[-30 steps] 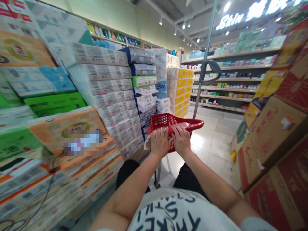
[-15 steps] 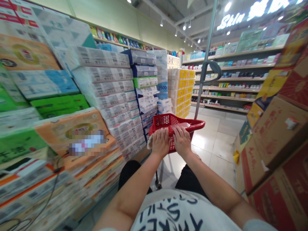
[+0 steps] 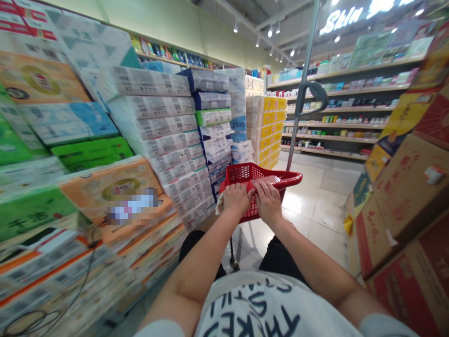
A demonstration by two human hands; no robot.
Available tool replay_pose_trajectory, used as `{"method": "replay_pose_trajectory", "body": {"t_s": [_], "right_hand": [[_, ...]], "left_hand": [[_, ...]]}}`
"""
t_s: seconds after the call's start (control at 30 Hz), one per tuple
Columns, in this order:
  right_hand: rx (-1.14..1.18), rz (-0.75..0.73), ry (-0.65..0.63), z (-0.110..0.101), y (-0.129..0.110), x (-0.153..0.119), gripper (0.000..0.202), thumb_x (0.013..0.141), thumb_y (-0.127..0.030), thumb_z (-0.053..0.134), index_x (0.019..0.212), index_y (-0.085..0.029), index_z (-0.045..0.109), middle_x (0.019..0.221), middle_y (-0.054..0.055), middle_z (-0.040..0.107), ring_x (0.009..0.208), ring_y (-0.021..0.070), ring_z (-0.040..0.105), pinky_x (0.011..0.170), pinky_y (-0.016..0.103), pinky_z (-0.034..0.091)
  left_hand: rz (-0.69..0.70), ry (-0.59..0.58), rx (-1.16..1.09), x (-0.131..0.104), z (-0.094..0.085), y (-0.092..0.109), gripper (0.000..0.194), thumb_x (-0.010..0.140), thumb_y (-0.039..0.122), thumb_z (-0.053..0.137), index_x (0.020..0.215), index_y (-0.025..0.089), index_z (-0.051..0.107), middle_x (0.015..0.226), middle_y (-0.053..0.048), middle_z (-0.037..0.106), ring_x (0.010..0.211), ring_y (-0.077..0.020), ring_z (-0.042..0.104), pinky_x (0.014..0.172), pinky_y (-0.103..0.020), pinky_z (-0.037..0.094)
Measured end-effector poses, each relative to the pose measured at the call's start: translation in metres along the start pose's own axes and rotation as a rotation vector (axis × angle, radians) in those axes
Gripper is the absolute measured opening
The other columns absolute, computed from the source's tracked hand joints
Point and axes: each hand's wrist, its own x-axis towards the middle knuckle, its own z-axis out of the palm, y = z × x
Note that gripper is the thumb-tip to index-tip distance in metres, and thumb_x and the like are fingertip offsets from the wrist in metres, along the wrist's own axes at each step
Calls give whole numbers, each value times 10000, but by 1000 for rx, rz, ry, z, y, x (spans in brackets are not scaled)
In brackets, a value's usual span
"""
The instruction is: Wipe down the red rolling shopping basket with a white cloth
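Observation:
A red plastic basket with perforated walls is in front of my body, its pointed red end reaching to the right. My left hand is closed over the near red edge, beside a pale, fluffy item at the left corner. Close by on the right, my right hand has its fingers wrapped over the same red bar. The thumbs nearly meet. What lies inside the basket is mostly hidden by my hands and the rim.
Stacked tissue packs rise along the left. Cardboard boxes line the right. A metal pole with a grey handle stands beyond the basket. Stocked shelves are at the back, past the tiled floor. A cable hangs at lower left.
The basket and both hands have shifted slightly right in the view, as have the pole and shelves. My left fingers look more curled. Both hands remain on the basket.

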Motion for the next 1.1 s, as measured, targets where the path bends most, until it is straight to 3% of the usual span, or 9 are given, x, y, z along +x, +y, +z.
{"method": "replay_pose_trajectory", "body": {"t_s": [0.07, 0.2, 0.4, 0.53, 0.63, 0.73, 0.9, 1.1], "right_hand": [[0, 5, -2, 0, 1, 0, 384, 958, -253, 454, 1324, -168, 531, 1332, 100, 556, 1283, 264, 404, 1054, 415, 294], [-7, 11, -15, 1, 1, 0, 391, 956, -240, 445, 1331, -161, 523, 1336, 103, 551, 1284, 268, 400, 1055, 418, 285], [-13, 11, -24, 1, 1, -1, 390, 956, -252, 452, 1332, -178, 520, 1341, 86, 548, 1286, 263, 393, 1054, 406, 280], [-10, 7, -23, 0, 1, -2, 404, 944, -243, 461, 1338, -171, 514, 1341, 96, 545, 1290, 268, 387, 1053, 411, 279], [-9, 6, -21, 0, 1, -3, 407, 940, -251, 469, 1339, -182, 515, 1343, 99, 541, 1288, 270, 389, 1052, 416, 281], [-6, 9, -22, 0, 1, -3, 411, 941, -242, 464, 1347, -190, 507, 1343, 97, 541, 1290, 263, 387, 1055, 412, 281], [0, 8, -34, -1, 1, -3, 451, 920, -229, 478, 1369, -183, 483, 1354, 101, 530, 1298, 274, 375, 1061, 419, 271], [-4, -19, -33, -1, 0, -3, 430, 941, -242, 455, 1365, -180, 486, 1353, 99, 533, 1284, 271, 390, 1046, 408, 269]], "left_hand": [[16, 9, 6, -2, 0, 1, 499, 963, 474, 282, 1102, 110, 594, 1024, -154, 629, 968, -289, 550, 856, -449, 391], [84, 115, 26, -9, 4, 2, 543, 947, 452, 367, 1360, 104, 426, 1294, -168, 533, 1176, -310, 460, 1013, -470, 300], [39, -52, -26, 5, -3, -4, 593, 973, 486, 223, 1341, 83, 457, 1075, -153, 641, 963, -269, 566, 849, -415, 393], [101, 61, 2, -1, -2, -2, 609, 948, 502, 325, 1435, 136, 342, 1182, -151, 590, 1064, -286, 515, 959, -453, 330], [61, 38, -3, -1, -1, -2, 627, 954, 505, 301, 1464, 141, 283, 1120, -147, 611, 1012, -270, 537, 911, -428, 350], [53, -1, -33, 1, -1, -3, 601, 974, 483, 230, 1460, 135, 290, 1021, -127, 641, 935, -252, 560, 841, -399, 372], [143, 103, -23, -3, 1, -3, 605, 945, 473, 358, 1460, 161, 300, 1159, -143, 587, 1055, -280, 505, 969, -455, 318], [62, 11, -30, 1, 2, -5, 615, 972, 478, 242, 1483, 136, 242, 1015, -129, 640, 936, -263, 562, 849, -415, 372]]}}
